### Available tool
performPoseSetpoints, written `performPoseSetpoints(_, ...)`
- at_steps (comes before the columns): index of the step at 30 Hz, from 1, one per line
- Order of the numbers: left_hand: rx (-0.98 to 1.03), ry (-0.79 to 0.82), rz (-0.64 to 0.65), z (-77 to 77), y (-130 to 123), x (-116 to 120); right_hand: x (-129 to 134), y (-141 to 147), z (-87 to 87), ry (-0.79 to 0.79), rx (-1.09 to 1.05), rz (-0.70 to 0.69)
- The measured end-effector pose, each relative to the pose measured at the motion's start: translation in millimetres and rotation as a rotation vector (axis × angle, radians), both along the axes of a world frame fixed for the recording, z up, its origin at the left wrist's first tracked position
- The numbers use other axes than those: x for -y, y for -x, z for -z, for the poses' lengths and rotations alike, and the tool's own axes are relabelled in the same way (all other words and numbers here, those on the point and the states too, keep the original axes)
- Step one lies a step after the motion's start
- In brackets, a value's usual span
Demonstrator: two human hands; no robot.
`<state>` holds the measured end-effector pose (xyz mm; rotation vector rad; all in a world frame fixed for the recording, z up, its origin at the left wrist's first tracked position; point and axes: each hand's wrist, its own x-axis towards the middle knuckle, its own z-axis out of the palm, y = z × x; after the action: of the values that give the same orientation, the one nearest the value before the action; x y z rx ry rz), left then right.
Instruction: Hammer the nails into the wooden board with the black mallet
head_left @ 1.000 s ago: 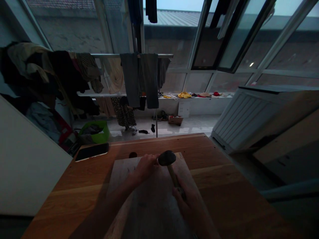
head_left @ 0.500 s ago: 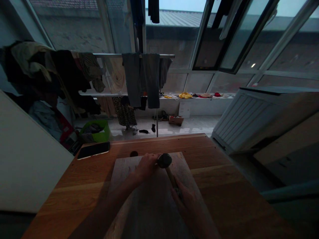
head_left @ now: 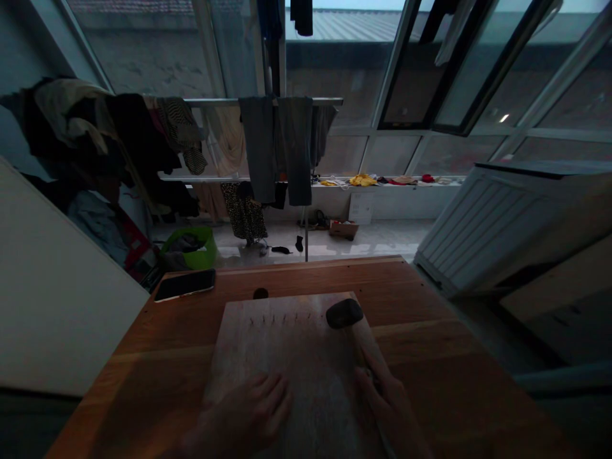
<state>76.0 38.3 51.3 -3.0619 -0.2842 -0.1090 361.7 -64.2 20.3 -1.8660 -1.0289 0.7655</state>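
A pale wooden board (head_left: 296, 350) lies on the brown wooden table. Several small nails (head_left: 273, 319) stand in a row near its far edge. My right hand (head_left: 382, 395) is wrapped round the handle of a dark-headed mallet (head_left: 344, 313), whose head is over the board's far right corner. My left hand (head_left: 255, 408) is low over the near left part of the board, fingers together and slightly curled; whether anything is under them is hidden.
A black phone (head_left: 185, 285) lies at the table's far left corner, and a small dark round object (head_left: 261, 293) sits just beyond the board. Past the table are a green basket (head_left: 201, 250) and hanging clothes (head_left: 255, 153).
My left hand has drawn back from the board's far edge toward me, uncovering the row of nails. The mallet head has moved right, with my right hand still round its handle.
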Motion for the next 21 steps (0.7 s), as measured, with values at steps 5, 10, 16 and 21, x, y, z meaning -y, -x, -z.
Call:
performPoseSetpoints(5,-0.009,-0.111,0.034,1.9,-7,3,0,1,6.3,-0.004,-0.033,0.001)
performPoseSetpoints(10,-0.018,0.040,-0.025,-16.2,-21,-9,-2,1,5.0,0.037,-0.068,0.000)
performPoseSetpoints(16,0.325,0.322,-0.205,-22.3,-64,-34,-3,-2,4.3,-0.019,-0.124,0.030)
performPoseSetpoints(21,0.617,0.484,-0.433,-13.9,-119,-78,-1,-3,7.9,-0.032,-0.242,0.100)
